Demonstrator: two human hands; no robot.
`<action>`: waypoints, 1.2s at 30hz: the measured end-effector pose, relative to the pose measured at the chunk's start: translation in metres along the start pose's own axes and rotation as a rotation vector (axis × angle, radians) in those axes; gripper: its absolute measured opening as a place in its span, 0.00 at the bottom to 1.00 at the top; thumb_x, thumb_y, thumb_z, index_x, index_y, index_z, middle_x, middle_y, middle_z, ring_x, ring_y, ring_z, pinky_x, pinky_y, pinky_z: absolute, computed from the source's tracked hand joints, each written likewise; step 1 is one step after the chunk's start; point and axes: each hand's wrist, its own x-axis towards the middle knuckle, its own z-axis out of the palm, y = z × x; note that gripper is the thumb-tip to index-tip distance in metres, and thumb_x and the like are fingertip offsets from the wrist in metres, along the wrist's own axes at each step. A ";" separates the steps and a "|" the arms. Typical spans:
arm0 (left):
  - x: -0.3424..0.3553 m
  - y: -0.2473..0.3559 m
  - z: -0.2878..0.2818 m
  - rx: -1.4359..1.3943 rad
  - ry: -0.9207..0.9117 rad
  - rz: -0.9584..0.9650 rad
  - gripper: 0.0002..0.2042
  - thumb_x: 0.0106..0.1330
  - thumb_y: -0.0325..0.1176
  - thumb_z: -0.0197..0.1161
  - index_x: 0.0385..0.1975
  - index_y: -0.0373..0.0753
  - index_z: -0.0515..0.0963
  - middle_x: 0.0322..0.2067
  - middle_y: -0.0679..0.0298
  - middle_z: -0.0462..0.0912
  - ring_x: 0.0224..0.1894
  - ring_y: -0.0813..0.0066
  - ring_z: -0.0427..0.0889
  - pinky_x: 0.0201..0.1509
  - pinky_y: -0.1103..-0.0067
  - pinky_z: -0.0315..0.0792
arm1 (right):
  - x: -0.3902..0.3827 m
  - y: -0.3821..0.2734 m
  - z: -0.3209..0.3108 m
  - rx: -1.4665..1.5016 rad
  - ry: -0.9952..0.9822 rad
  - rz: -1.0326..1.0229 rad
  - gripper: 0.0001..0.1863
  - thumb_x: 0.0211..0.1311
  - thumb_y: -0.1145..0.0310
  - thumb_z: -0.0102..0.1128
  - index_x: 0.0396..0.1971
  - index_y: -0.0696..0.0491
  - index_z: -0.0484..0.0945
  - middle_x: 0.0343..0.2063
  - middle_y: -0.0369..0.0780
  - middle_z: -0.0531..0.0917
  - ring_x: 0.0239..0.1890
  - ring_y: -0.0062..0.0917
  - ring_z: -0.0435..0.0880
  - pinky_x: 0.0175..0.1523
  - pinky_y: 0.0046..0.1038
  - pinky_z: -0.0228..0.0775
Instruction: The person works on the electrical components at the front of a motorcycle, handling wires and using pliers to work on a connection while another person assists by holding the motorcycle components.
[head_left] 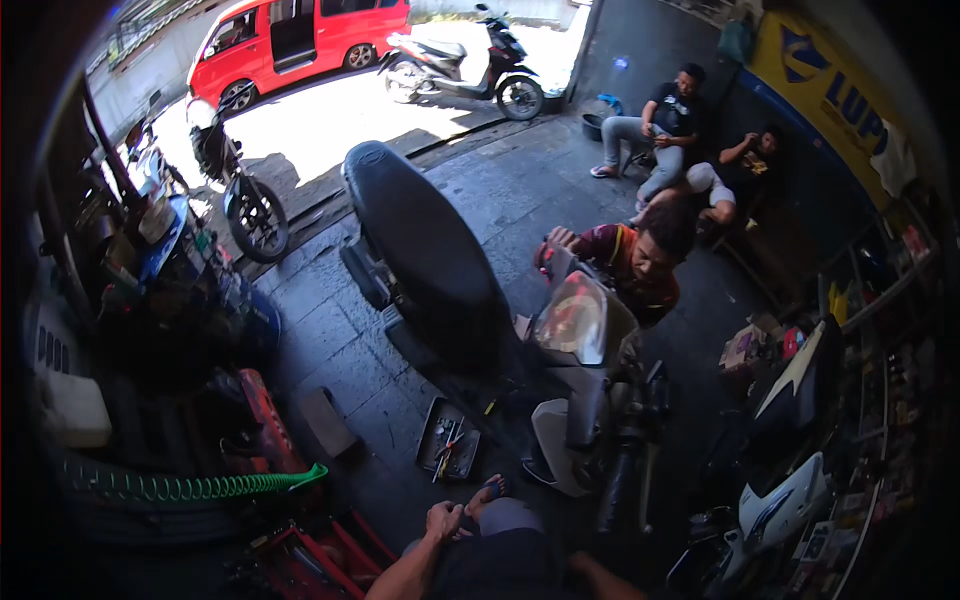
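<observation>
My left hand is closed at my left thigh, around a small dark thing I cannot make out. My right hand is low beside my other leg, dim, its fingers hidden. In front of me stands a scooter with a long black seat, a clear windscreen and a black handlebar grip. A black tray with pliers and other tools lies on the floor by my foot. A co-worker leans at the scooter's far side, a hand raised near its front.
A green coiled hose, red equipment and a block are at left. Another scooter and shelves line the right. Two seated people are at the back. Outside are motorbikes and a red van.
</observation>
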 end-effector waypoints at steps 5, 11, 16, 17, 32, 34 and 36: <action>0.053 -0.046 -0.016 0.119 0.092 -0.016 0.18 0.61 0.46 0.60 0.40 0.38 0.85 0.39 0.45 0.85 0.47 0.47 0.84 0.53 0.61 0.76 | -0.053 -0.117 -0.049 -0.102 -0.108 0.079 0.23 0.70 0.54 0.50 0.49 0.58 0.82 0.52 0.49 0.83 0.52 0.38 0.83 0.59 0.38 0.73; 0.124 -0.046 -0.040 -0.037 0.057 -0.174 0.17 0.62 0.46 0.60 0.38 0.40 0.85 0.40 0.44 0.85 0.47 0.44 0.83 0.54 0.58 0.75 | -0.040 -0.222 -0.034 -0.320 -0.131 0.011 0.23 0.73 0.56 0.46 0.53 0.59 0.76 0.56 0.49 0.77 0.57 0.37 0.77 0.62 0.37 0.66; 0.256 -0.056 -0.040 -0.093 0.040 -0.280 0.16 0.63 0.46 0.59 0.38 0.39 0.85 0.39 0.44 0.85 0.47 0.43 0.83 0.53 0.58 0.75 | 0.063 -0.304 0.046 -0.389 -0.009 -0.025 0.23 0.74 0.57 0.44 0.57 0.59 0.71 0.60 0.49 0.71 0.61 0.36 0.70 0.66 0.36 0.59; 0.297 -0.071 -0.035 -0.085 0.042 -0.271 0.17 0.63 0.46 0.59 0.38 0.39 0.85 0.39 0.44 0.85 0.46 0.43 0.83 0.53 0.57 0.76 | 0.098 -0.319 0.068 -0.388 0.039 -0.019 0.24 0.74 0.57 0.43 0.58 0.59 0.70 0.61 0.49 0.70 0.62 0.35 0.69 0.67 0.36 0.58; 0.725 -0.099 0.084 0.017 0.227 -0.290 0.25 0.64 0.54 0.64 0.41 0.33 0.82 0.43 0.42 0.84 0.47 0.43 0.84 0.52 0.58 0.77 | 0.444 -0.288 0.270 -0.256 0.866 0.026 0.29 0.78 0.58 0.37 0.70 0.61 0.53 0.73 0.47 0.54 0.75 0.32 0.49 0.77 0.33 0.37; 0.741 -0.103 0.087 0.002 0.338 -0.224 0.21 0.65 0.50 0.61 0.40 0.35 0.83 0.41 0.43 0.84 0.46 0.43 0.84 0.51 0.57 0.77 | 0.453 -0.296 0.275 -0.208 0.878 0.006 0.30 0.78 0.58 0.36 0.71 0.62 0.51 0.74 0.47 0.51 0.77 0.32 0.46 0.79 0.32 0.35; 0.727 -0.124 0.092 -0.081 0.245 -0.211 0.19 0.64 0.46 0.58 0.37 0.34 0.83 0.38 0.43 0.85 0.44 0.43 0.84 0.49 0.57 0.77 | 0.433 -0.317 0.260 0.248 0.786 0.063 0.31 0.80 0.54 0.32 0.70 0.63 0.56 0.73 0.49 0.55 0.77 0.33 0.48 0.79 0.32 0.36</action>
